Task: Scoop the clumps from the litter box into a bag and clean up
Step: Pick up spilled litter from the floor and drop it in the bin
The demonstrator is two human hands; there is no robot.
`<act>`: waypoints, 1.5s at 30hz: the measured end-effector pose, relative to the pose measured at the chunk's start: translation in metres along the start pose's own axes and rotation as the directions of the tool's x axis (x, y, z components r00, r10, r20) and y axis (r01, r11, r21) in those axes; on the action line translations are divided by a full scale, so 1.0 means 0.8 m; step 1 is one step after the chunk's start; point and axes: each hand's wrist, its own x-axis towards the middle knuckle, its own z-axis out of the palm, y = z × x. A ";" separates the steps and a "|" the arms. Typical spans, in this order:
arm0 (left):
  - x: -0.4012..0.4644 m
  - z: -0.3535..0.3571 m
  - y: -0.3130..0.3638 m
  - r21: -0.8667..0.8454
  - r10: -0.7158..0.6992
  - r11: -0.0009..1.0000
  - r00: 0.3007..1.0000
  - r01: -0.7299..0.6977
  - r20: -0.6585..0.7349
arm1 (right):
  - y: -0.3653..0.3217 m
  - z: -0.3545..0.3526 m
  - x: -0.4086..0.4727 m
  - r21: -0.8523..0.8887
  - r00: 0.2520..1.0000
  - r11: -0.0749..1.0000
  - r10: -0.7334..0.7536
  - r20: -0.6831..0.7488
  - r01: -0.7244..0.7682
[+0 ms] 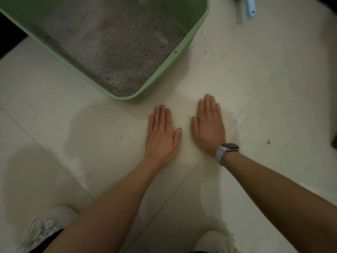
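no readable text, label, brand, number or sign anywhere in view, watch [230,148] on the right wrist showing a dark blank face, green litter box [182,57] ahead of the hands bearing no visible marking

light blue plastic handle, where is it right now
In the head view the light blue plastic handle lies on the white tiled floor at the top right edge, right of the green plastic litter box.

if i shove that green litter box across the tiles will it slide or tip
The litter box would probably slide rather than tip: it looks low and wide, and the floor is smooth tile. The litter covers most of its bottom, so it likely feels heavy. Loose grains beside it may grate underneath.
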 end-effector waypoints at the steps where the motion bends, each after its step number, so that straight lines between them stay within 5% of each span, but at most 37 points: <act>1: 0.000 -0.001 0.002 -0.054 0.016 0.998 1.000 -0.015 0.012 | -0.009 0.003 -0.004 0.021 0.996 0.996 -0.084 0.018 0.083; 4: -0.011 -0.007 -0.002 -0.210 0.071 0.975 0.997 -0.070 -0.002 | -0.017 0.004 -0.026 0.072 0.927 0.927 -0.373 0.052 0.369; 6: -0.024 -0.010 -0.015 -0.181 0.075 0.980 0.995 -0.086 -0.067 | 0.001 -0.006 -0.035 0.101 0.909 0.906 -0.416 0.026 0.411; 10: -0.038 -0.007 -0.032 -0.015 -0.111 0.994 0.990 0.110 -0.091 | 0.054 -0.030 -0.040 0.090 0.993 0.994 -0.048 -0.107 0.058; 12: -0.039 -0.006 -0.030 0.051 -0.158 0.986 0.985 0.161 -0.062 | 0.071 -0.031 -0.034 0.088 0.976 0.978 0.195 -0.095 -0.187; 14: -0.035 -0.005 -0.023 0.042 -0.151 0.987 0.988 0.152 -0.022 | 0.072 -0.025 -0.029 0.068 0.962 0.962 0.267 -0.062 -0.263; 20: -0.028 0.001 0.010 -0.139 0.100 0.986 0.992 -0.089 0.075 | 0.008 0.005 -0.055 0.102 0.974 0.972 -0.218 0.059 0.211; 22: -0.033 -0.001 0.015 -0.201 0.158 0.969 0.985 -0.140 0.074 | -0.002 0.004 -0.070 0.179 0.958 0.947 -0.281 0.053 0.268; 25: -0.047 -0.001 0.008 -0.099 0.141 0.985 0.990 -0.142 -0.021 | 0.007 -0.006 -0.091 0.250 0.989 0.957 -0.145 -0.029 0.148; 27: -0.061 -0.002 -0.001 -0.014 0.011 1.000 0.999 -0.012 -0.051 | 0.022 -0.009 -0.109 0.216 0.998 0.976 0.038 -0.052 -0.026; 31: -0.096 0.002 -0.018 0.116 -0.129 0.985 0.992 0.126 0.015 | 0.033 0.001 -0.140 0.121 0.949 0.943 0.314 -0.020 -0.310; 37: -0.107 0.009 -0.008 0.068 -0.010 0.998 0.997 0.005 0.071 | -0.014 0.020 -0.132 0.097 0.987 0.986 -0.146 0.073 0.138; 39: -0.114 0.008 -0.006 0.051 0.055 0.997 0.995 -0.059 0.081 | -0.009 0.011 -0.128 0.140 0.981 0.974 -0.187 0.053 0.178; 42: -0.128 0.008 -0.005 0.090 0.089 0.991 0.988 -0.101 0.129 | 0.030 -0.007 -0.138 0.189 0.995 0.980 0.081 -0.059 -0.069; 45: -0.135 0.011 -0.003 0.142 0.106 0.981 0.978 -0.132 0.180 | 0.084 -0.025 -0.152 0.227 0.852 0.860 0.497 -0.165 -0.457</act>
